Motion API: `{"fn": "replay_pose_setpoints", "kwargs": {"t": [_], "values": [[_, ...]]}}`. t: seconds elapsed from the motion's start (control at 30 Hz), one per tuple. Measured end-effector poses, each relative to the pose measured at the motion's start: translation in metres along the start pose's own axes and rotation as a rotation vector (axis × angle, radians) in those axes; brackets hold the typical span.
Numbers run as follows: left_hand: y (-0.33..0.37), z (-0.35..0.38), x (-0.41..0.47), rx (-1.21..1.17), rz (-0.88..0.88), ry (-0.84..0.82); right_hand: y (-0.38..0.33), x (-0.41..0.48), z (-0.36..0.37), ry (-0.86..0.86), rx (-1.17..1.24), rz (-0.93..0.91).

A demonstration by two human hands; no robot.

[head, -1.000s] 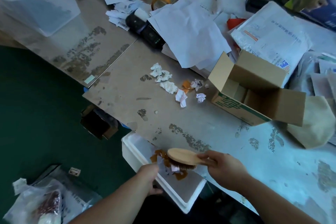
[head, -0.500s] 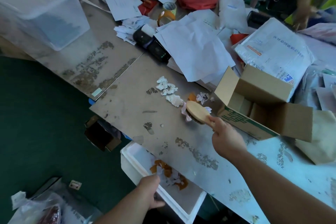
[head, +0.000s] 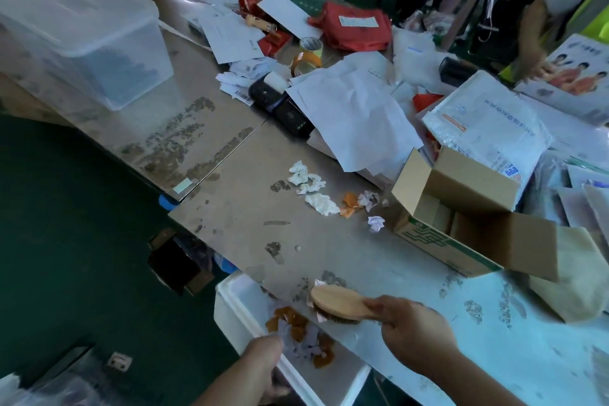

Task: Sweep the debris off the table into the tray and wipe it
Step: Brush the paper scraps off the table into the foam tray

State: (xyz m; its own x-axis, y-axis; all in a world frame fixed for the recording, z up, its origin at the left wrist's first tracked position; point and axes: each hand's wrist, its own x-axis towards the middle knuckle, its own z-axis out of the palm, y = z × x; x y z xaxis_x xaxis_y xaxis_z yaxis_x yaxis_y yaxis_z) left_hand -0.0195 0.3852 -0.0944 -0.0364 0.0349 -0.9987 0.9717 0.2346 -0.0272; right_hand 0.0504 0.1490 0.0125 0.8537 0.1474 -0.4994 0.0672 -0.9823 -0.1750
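My right hand grips the handle of a wooden brush at the table's near edge, bristles down over a pale paper scrap. Just below that edge sits a white foam tray, with orange and white scraps inside. My left hand holds the tray by its near rim. Further back on the table lie several crumpled white tissues, an orange scrap and a small white paper ball.
An open cardboard box stands right of the debris. Loose papers, black devices, tape rolls and a red pouch crowd the back. A clear plastic bin sits far left. A beige cloth lies at the right.
My right hand drew the brush from the debris beside the box back to the table's near edge above the tray, bringing a paper scrap along. The left hand stays on the tray.
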Motion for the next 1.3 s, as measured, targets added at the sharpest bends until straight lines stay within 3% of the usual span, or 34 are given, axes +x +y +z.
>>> {"fn": "replay_pose_setpoints", "kwargs": {"t": [0.23,0.67,1.1,1.3], "values": [[-0.009,-0.004,-0.01,-0.034,0.057,-0.024,-0.004,0.009,0.0,0.121,0.197,0.132],[-0.009,-0.014,-0.007,-0.069,0.028,-0.009,-0.035,-0.018,0.036,-0.04,0.14,0.043],[-0.01,-0.014,0.001,-0.117,-0.011,-0.024,-0.004,0.058,-0.011,0.291,0.196,0.171],[-0.008,0.0,-0.019,-0.143,-0.012,0.038,0.021,0.08,-0.013,0.179,0.233,0.275]]}}
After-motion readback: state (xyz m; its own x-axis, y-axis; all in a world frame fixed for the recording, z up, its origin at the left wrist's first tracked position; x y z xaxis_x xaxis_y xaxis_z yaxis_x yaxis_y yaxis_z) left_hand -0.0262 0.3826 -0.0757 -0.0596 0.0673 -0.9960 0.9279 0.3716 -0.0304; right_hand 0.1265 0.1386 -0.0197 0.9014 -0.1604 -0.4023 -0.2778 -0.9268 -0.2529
